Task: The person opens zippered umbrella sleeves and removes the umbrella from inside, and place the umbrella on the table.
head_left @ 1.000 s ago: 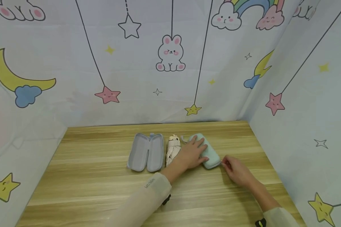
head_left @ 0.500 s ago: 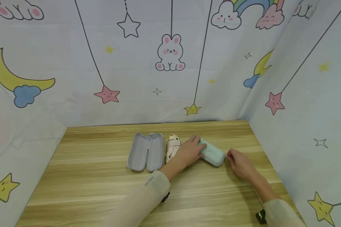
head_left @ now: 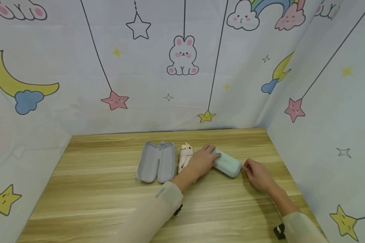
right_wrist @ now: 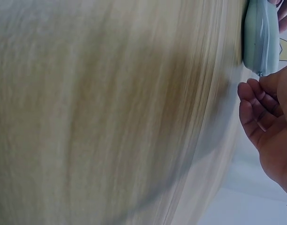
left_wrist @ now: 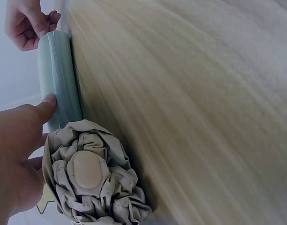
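Note:
A mint-green zip case (head_left: 228, 163) lies closed on the table, slanting from back left to front right. My left hand (head_left: 201, 160) holds its left end; in the left wrist view the thumb (left_wrist: 46, 105) presses near the zip seam (left_wrist: 59, 75). At the case's other end my right hand (head_left: 258, 173) has thumb and fingertips together on the small zipper pull (right_wrist: 260, 74), which is mostly hidden. Close beside the left hand is a folded beige umbrella (head_left: 185, 161), partly covered by the forearm; its crumpled fabric (left_wrist: 120, 183) fills the lower left wrist view.
A grey hard case (head_left: 149, 165) lies spread open left of the umbrella. The wood-grain table (head_left: 94, 202) ends against a white printed curtain (head_left: 146, 114) at the back, and another stretch of curtain (head_left: 319, 135) stands along the right side.
The mint case has turned, its right end swinging back and to the right. My right hand moved with that end, while the left hand's fingers drew in around the left end.

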### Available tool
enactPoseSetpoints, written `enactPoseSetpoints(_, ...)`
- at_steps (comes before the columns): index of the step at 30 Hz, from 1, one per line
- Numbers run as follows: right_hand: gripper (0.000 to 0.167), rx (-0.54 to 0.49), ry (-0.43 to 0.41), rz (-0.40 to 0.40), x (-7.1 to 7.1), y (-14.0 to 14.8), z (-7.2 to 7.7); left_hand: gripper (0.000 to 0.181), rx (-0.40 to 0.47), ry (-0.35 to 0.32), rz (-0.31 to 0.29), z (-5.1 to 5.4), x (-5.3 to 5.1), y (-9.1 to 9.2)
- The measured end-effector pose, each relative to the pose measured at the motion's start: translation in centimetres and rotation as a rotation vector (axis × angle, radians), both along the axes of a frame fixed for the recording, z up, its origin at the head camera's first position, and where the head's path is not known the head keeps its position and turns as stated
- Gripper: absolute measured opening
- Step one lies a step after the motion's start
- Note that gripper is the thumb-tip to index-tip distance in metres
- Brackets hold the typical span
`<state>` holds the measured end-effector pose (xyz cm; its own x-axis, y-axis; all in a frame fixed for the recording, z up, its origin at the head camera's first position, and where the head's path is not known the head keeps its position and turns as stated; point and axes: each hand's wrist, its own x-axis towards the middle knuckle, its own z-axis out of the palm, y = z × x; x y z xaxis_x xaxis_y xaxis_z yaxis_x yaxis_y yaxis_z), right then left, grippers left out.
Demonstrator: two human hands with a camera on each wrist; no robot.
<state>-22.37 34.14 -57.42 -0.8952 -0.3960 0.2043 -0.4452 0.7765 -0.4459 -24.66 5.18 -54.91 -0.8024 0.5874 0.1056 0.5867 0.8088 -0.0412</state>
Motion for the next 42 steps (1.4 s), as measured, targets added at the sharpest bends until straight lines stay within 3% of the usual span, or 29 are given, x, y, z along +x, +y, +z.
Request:
enactPoseSetpoints(26,0.009,-0.026,0.048,0.033,1.9,-0.7,-0.1,0.049,0.031,-0.027,0.026,-0.2,-0.1,0.2)
enactPoseSetpoints(36,0.008,-0.028,0.033,0.060,2.0,-0.8,0.0,0.050,0.036,-0.035,0.037,-0.3,-0.2,0.3)
enactPoseSetpoints(42,0.009,-0.043,0.067,0.085,2.1,-0.9,-0.2,0.050,0.036,-0.028,0.035,-0.3,-0.2,0.3)
